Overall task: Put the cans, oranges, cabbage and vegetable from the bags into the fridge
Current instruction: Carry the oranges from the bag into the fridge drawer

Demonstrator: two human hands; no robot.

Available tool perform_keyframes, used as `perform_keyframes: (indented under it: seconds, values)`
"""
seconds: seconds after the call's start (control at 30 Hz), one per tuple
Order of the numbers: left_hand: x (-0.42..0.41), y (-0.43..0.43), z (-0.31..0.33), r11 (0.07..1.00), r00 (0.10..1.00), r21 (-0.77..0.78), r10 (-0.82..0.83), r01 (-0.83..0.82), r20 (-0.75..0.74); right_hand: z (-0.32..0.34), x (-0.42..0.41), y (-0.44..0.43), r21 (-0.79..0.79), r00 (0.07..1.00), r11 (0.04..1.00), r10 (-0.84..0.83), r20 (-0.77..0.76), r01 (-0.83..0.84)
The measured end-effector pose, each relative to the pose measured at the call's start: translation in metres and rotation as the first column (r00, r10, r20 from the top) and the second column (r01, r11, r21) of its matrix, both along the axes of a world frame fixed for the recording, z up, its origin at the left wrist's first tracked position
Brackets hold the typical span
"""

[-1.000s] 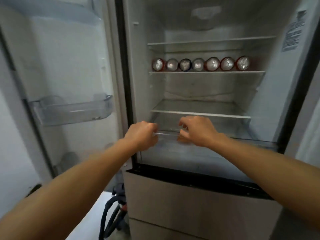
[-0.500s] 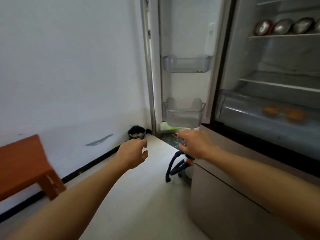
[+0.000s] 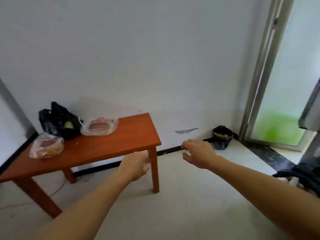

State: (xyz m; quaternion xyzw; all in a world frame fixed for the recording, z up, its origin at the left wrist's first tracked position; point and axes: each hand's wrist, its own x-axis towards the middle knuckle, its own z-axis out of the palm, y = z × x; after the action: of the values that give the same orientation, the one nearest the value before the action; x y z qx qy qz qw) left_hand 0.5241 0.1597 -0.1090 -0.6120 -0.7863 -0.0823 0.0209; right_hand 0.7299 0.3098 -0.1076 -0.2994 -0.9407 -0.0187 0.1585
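An orange wooden table [image 3: 110,146] stands against the white wall at the left. On it are three bags: a black bag [image 3: 58,123] with something pale green showing inside, a clear pinkish bag [image 3: 99,128] beside it, and a clear bag [image 3: 46,146] holding orange fruit near the table's left end. My left hand [image 3: 136,166] hovers in front of the table's right front leg, empty, fingers loosely curled. My right hand [image 3: 199,153] is out over the floor, empty with fingers spread. Only an edge of the fridge [image 3: 310,118] shows at the far right.
A small black bin [image 3: 222,137] sits in the corner by a glass door [image 3: 284,80] with a metal frame. Dark hoses or cables [image 3: 292,175] lie on the floor at the right. Pale tiled floor lies between me and the table.
The view has swung left from the open fridge to the table with the bags. Both hands left the fridge drawer and now hang empty in front of me.
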Motion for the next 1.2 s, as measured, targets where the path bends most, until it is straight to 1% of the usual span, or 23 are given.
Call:
perform_keyframes:
  seconds: [0.13,0.33,0.47,0.63,0.77,0.83,0.93,1.03,1.2]
  values:
    - [-0.098,-0.048,-0.002,0.986,0.986,-0.048,0.16,-0.162,-0.04,-0.008,-0.11,-0.033,-0.041,0.99,0.989,0.141,-0.006,-0.141]
    - [-0.198,-0.086,-0.021,0.946,0.948,-0.061,0.319,-0.317,0.019,-0.006,-0.236,-0.048,-0.059,0.956,0.956,0.29,0.036,-0.287]
    - [-0.254,-0.089,-0.04,0.926,0.931,-0.116,0.363,-0.359,0.014,-0.019,-0.315,-0.036,-0.085,0.931,0.932,0.359,0.067,-0.353]
    - [-0.344,-0.072,-0.048,0.897,0.898,-0.093,0.438,-0.432,0.049,-0.034,-0.419,-0.007,-0.115,0.903,0.904,0.421,0.08,-0.412]
    - [-0.411,-0.064,-0.046,0.864,0.865,-0.093,0.5,-0.495,0.042,-0.037,-0.504,0.011,-0.15,0.872,0.874,0.478,0.106,-0.461]
    - [-0.441,-0.066,-0.047,0.844,0.842,-0.078,0.535,-0.531,0.065,-0.037,-0.546,0.014,-0.158,0.855,0.859,0.506,0.111,-0.488]
    - [-0.478,-0.078,-0.055,0.809,0.804,-0.119,0.586,-0.576,0.097,-0.043,-0.602,0.007,-0.189,0.817,0.824,0.56,0.134,-0.534]
    - [-0.523,-0.095,-0.068,0.769,0.764,-0.121,0.639,-0.628,0.095,-0.055,-0.66,-0.006,-0.204,0.775,0.79,0.61,0.168,-0.578]
    - [-0.619,-0.117,-0.086,0.76,0.756,-0.114,0.649,-0.64,0.086,-0.078,-0.758,-0.028,-0.206,0.745,0.768,0.639,0.193,-0.606]
